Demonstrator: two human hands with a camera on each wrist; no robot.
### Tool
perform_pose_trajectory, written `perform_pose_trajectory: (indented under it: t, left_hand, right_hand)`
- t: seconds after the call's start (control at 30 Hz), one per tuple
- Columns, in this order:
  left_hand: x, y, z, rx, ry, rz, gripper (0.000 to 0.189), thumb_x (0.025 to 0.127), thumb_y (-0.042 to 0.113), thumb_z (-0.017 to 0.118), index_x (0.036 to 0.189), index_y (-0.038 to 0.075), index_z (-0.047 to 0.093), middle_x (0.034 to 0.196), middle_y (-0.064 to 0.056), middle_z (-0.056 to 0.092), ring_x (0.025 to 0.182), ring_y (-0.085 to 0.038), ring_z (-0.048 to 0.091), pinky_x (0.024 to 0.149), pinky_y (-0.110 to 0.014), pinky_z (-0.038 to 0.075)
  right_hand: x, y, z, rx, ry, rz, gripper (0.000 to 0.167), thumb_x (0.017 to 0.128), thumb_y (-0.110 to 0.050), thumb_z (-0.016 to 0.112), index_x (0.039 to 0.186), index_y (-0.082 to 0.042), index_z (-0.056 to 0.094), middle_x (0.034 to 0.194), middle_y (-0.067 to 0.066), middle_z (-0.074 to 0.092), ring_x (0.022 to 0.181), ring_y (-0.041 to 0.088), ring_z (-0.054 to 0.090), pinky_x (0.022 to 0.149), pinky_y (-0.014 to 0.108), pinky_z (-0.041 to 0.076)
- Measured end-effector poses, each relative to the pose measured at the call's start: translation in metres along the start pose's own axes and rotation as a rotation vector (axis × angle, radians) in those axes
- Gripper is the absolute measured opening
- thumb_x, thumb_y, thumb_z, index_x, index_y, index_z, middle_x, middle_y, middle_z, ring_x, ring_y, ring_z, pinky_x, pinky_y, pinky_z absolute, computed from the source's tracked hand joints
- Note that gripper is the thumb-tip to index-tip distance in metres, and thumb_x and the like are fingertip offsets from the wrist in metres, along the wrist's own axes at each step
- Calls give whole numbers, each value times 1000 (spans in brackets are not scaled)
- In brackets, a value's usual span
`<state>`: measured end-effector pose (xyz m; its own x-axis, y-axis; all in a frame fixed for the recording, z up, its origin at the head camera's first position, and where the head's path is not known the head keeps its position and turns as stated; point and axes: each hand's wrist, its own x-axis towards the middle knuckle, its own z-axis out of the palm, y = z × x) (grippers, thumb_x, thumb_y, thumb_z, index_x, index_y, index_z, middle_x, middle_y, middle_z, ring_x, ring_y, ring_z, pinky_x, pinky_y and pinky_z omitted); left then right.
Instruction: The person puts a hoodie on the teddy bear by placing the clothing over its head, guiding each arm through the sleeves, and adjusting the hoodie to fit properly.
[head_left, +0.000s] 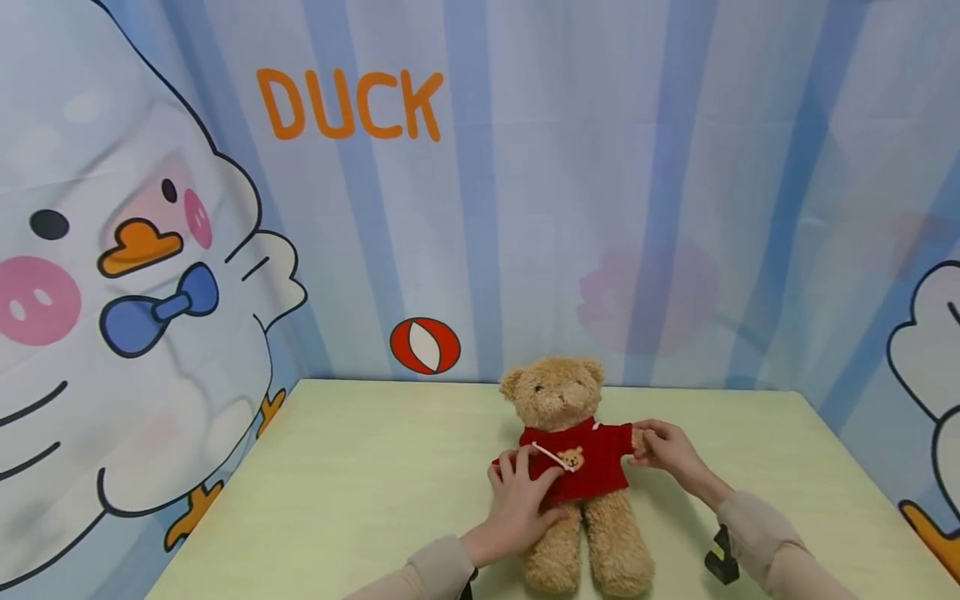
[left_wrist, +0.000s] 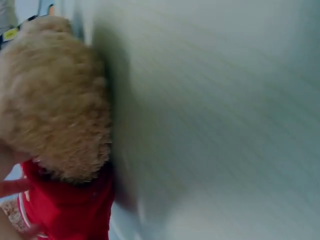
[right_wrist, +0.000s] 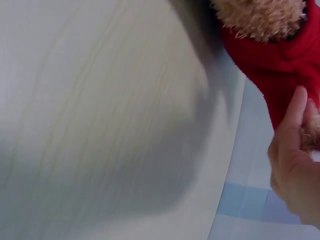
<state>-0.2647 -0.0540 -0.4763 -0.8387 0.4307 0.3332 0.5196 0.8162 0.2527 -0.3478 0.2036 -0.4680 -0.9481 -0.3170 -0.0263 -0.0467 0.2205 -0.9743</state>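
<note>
A tan teddy bear point(head_left: 558, 396) in a red sweater point(head_left: 600, 479) lies face up on the table, head toward the back. The sweater bears a small bear-face patch point(head_left: 572, 458) and a white cord point(head_left: 551, 455). My left hand point(head_left: 517, 508) rests with spread fingers on the sweater's front, its heel over the top of one leg. On the other side, my right hand point(head_left: 675, 454) pinches the bear's paw at the sleeve end. The right wrist view shows thumb and fingers around the furry paw point(right_wrist: 311, 134); in the left wrist view, a furry leg point(left_wrist: 55, 95) fills the left side.
The pale yellow-green table point(head_left: 360, 475) extends to both sides of the bear. Behind it hangs a striped blue curtain point(head_left: 540, 208) printed with a duck and a red ball. A black device point(head_left: 722, 557) sits at the right wrist.
</note>
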Motion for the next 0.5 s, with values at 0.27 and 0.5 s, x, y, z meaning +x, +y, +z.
perform_pose_trajectory:
  t: [0.27, 0.5]
  left_hand:
    - [3, 5, -1, -25, -124, 1, 46, 84, 36, 58, 127, 40, 44, 139, -17, 24, 122, -48, 21, 82, -71, 27]
    - [1, -8, 4, -315, 217, -231, 32, 85, 31, 59, 107, 11, 46, 112, -14, 34, 98, -24, 32, 76, -34, 33]
  right_hand:
    - [-5, -4, -8, -103, 23, 54, 44, 90, -19, 50, 119, 14, 44, 95, 6, 65, 84, 8, 61, 85, 37, 47]
    - [-9, -2, -5, 42, -60, 11, 34, 95, -11, 37, 120, 10, 30, 72, -1, 53, 66, 11, 61, 69, 34, 53]
